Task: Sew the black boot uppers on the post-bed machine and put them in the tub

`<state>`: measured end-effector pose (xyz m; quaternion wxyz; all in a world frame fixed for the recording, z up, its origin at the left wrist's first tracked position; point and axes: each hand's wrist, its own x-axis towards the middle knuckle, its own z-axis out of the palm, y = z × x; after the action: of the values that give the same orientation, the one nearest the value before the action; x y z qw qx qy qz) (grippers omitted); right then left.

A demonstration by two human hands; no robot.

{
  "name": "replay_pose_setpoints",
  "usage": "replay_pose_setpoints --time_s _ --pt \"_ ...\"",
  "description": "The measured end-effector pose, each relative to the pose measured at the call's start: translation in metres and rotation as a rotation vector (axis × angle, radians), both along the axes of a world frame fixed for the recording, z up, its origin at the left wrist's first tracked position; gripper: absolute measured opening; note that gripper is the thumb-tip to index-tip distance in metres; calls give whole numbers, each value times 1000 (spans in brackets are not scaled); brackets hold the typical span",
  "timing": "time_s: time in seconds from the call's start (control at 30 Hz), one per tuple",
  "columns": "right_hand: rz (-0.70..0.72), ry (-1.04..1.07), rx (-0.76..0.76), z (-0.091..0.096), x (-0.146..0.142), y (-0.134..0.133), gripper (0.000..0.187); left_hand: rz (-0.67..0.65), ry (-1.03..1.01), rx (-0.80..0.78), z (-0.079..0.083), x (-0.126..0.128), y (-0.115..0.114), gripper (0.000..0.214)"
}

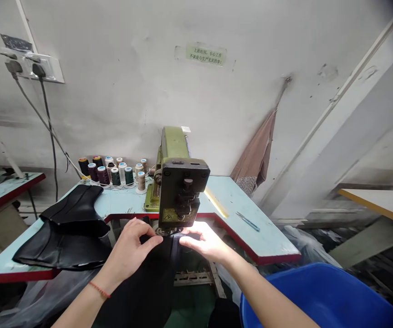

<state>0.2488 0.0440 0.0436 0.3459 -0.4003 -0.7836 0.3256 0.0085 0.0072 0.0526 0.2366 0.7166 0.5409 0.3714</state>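
Note:
A green and black sewing machine [179, 182] stands at the middle of a light blue table [271, 237] with a red edge. A black piece of material [155, 273] hangs down from under the machine's head. My left hand [131, 248] pinches this black piece just left of the needle, fingers closed on it. My right hand [206, 243] rests on the same piece on the right, under the machine's bright lamp, fingers curled against it.
A stack of black cut pieces [66, 232] lies on the table's left wing. Several thread spools [114, 173] stand behind it by the wall. Small snips [247, 222] lie on the right wing. A blue tub [326, 300] sits at lower right.

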Motion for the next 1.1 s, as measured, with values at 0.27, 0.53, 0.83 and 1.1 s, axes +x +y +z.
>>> replay_pose_setpoints --time_s 0.27,0.53,0.83,1.1 --pt "5 58 253 -10 -13 -7 25 -2 22 76 -2 -7 2 33" --pt "38 52 584 -18 -13 -3 21 3 41 129 -8 -8 5 31" --pt "92 48 744 -19 -13 3 11 22 68 132 -7 -7 6 29" --pt "10 3 424 -11 -18 -2 17 35 106 140 -6 -5 1 23"
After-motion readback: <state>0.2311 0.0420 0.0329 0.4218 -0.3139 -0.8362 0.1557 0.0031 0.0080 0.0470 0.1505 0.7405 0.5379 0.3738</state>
